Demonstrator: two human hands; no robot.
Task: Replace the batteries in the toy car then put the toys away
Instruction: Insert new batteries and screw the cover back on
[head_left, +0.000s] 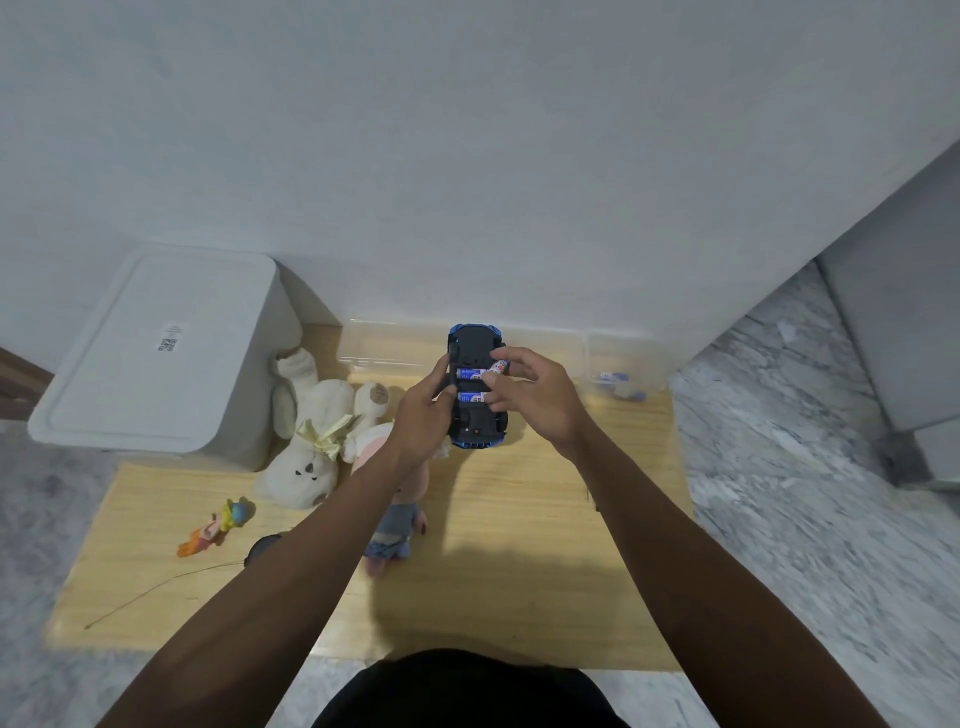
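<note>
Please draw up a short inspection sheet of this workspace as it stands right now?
Surface: pale wooden mat on a grey marbled floor.
Job's things: blue toy car held underside up, battery bay open, two batteries showing; clear tray behind it; more batteries in a clear box to the right.
Clutter: white plush bunny, pink doll, small colourful figure, closed white bin.
Grippers: left hand steadies the car; right hand has its grip on a battery in the upper slot.
Cables: thin wire lying on the mat.
Surroundings: white wall; white cabinet.
</note>
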